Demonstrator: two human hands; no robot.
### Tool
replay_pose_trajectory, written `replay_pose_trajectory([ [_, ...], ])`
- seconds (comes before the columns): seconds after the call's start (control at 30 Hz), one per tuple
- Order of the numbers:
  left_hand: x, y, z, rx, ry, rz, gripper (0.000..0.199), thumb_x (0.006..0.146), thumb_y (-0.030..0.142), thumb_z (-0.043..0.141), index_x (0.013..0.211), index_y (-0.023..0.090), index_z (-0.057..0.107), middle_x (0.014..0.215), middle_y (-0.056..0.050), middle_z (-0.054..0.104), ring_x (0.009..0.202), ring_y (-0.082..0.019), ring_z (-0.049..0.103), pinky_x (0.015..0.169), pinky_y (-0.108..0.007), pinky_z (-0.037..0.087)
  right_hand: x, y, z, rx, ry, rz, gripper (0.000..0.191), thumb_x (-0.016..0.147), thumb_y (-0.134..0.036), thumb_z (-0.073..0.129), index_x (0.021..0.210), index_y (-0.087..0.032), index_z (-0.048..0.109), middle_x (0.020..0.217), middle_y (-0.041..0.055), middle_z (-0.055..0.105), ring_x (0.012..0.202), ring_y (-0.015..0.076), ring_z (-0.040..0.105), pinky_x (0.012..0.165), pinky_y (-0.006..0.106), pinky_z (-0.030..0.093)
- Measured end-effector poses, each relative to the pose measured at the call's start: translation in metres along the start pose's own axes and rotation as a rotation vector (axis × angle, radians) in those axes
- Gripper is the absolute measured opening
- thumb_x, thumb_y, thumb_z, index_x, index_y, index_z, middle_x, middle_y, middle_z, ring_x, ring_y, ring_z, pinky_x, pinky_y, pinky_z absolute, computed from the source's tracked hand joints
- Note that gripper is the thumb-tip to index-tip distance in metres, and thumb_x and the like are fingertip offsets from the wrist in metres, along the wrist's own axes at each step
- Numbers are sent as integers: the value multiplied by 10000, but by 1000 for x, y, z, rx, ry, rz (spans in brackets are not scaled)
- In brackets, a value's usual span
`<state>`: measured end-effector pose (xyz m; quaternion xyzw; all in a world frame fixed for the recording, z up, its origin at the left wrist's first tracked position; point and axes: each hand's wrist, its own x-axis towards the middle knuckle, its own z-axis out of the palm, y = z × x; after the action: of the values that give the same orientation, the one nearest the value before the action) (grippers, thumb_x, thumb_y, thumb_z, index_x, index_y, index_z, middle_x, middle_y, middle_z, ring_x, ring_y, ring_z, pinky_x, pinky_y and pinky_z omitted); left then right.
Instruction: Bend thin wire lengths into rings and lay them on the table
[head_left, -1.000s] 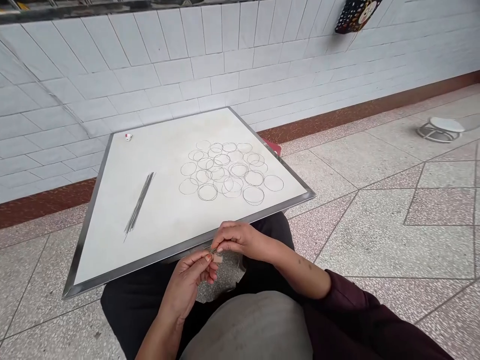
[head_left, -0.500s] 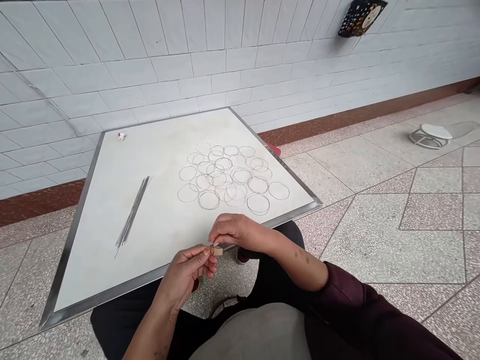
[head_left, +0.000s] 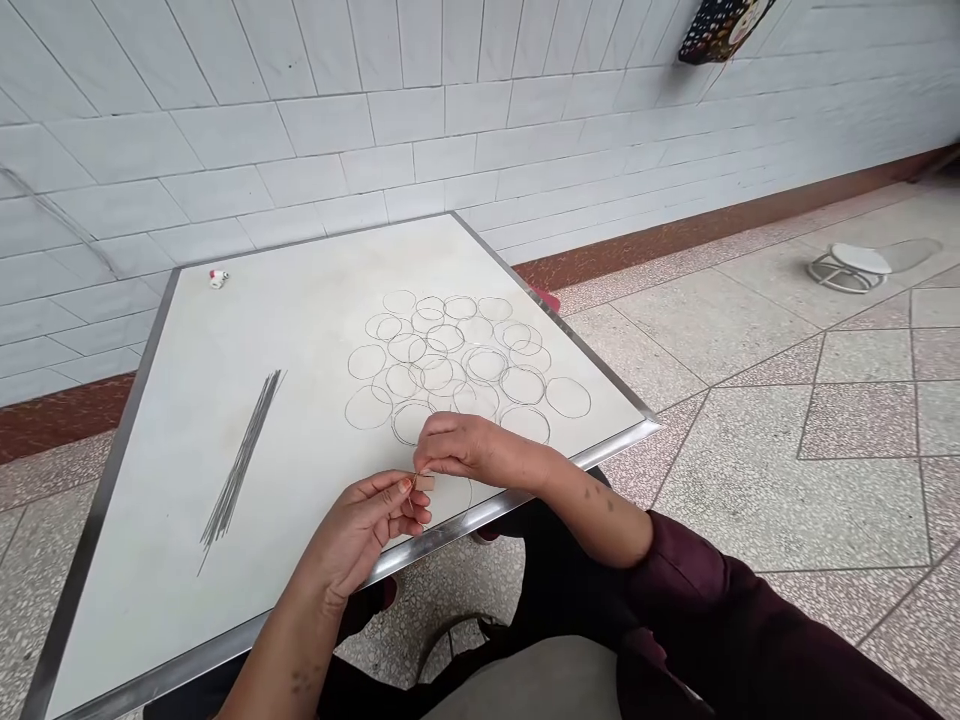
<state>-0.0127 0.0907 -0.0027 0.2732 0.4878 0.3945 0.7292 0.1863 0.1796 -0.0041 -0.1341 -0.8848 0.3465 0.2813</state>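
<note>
My left hand (head_left: pixel 369 525) is near the table's front edge, thumb and forefinger pinched on a thin wire (head_left: pixel 471 493). My right hand (head_left: pixel 474 447) meets it from the right, its fingertips closed at the same wire. Part of the wire curves down below my right hand like a loop. A small tan piece (head_left: pixel 425 483) shows between the hands; whether it is loose or wrapped on a finger I cannot tell. Beyond my hands, several thin wire rings (head_left: pixel 523 384) lie overlapping on the white table (head_left: pixel 315 300).
A bundle of straight grey wires (head_left: pixel 244 460) lies on the table's left side. A small white and red figurine (head_left: pixel 218 279) stands at the far left corner. Behind is a tiled wall (head_left: pixel 337 130). A white stool (head_left: pixel 851 268) is on the floor to the right.
Both hands have moved slightly up, now over the table's front edge, still pinching together. The view has shifted, so the table appears nearer. The rings and straight wires lie as before.
</note>
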Motion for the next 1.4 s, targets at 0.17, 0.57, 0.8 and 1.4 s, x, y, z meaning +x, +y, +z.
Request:
replay_pose_trajectory([
  [0.17, 7, -6, -1, -94, 8, -35, 281, 657, 329, 864, 835, 131, 774, 771, -64, 698, 694, -170, 655, 593, -258, 487, 9, 8, 1, 2, -13, -17, 149, 978, -231, 546, 933, -166, 673, 903, 34, 569, 851, 126, 566, 766, 237, 480],
  [0.57, 9, -24, 6, -338, 49, 5, 181, 666, 205, 864, 767, 142, 728, 774, -20, 671, 647, -100, 606, 578, -208, 485, 16, 11, -5, 143, -66, 11, 140, 954, -251, 594, 931, -170, 707, 904, 33, 601, 844, 120, 594, 766, 238, 496],
  [0.8, 6, -18, 10, -334, 64, -5, 185, 652, 176, 864, 754, 147, 712, 733, -11, 664, 613, -99, 603, 544, -199, 477, 15, 13, -7, 272, -68, 56, 309, 944, -431, 585, 928, -160, 735, 881, 41, 638, 833, 124, 625, 779, 249, 507],
  [1.4, 8, -25, 18, -299, 169, 84, 216, 624, 235, 880, 757, 145, 735, 776, -32, 678, 677, -129, 620, 603, -240, 538, 4, -3, -5, 144, 47, 165, 451, 843, -492, 699, 1170, -190, 627, 1116, 83, 639, 1019, 186, 588, 885, 327, 511],
])
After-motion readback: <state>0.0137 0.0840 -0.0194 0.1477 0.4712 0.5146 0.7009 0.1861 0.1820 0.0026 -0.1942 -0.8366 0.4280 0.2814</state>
